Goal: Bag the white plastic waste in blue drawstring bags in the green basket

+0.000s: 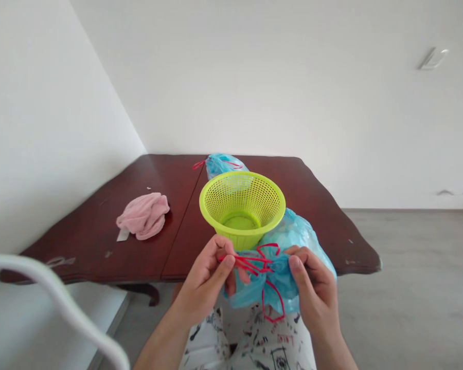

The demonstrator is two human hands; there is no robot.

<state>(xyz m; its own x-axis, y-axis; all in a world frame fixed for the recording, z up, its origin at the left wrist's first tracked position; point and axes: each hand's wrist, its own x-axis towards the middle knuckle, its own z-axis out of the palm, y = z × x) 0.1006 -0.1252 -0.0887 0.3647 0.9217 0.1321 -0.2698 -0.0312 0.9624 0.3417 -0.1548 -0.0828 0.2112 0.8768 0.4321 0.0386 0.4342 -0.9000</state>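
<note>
A blue plastic drawstring bag (303, 234) rests at the table's front edge, its gathered neck turned toward me. My left hand (212, 270) pinches the red drawstring (250, 264) between thumb and fingers. On the other side, my right hand (312, 280) is closed on the bunched blue plastic beside the knot. A loop of red string hangs below the neck, above my lap. Just behind my hands stands a yellow-green perforated plastic basket (241, 226) with nothing visible inside it.
A second blue bag (224, 164) with red strings lies behind the basket. On the left of the dark wooden table (185, 241) is a crumpled pink cloth (144, 216). A white curved rail (57, 293) stands at lower left. White walls border the table.
</note>
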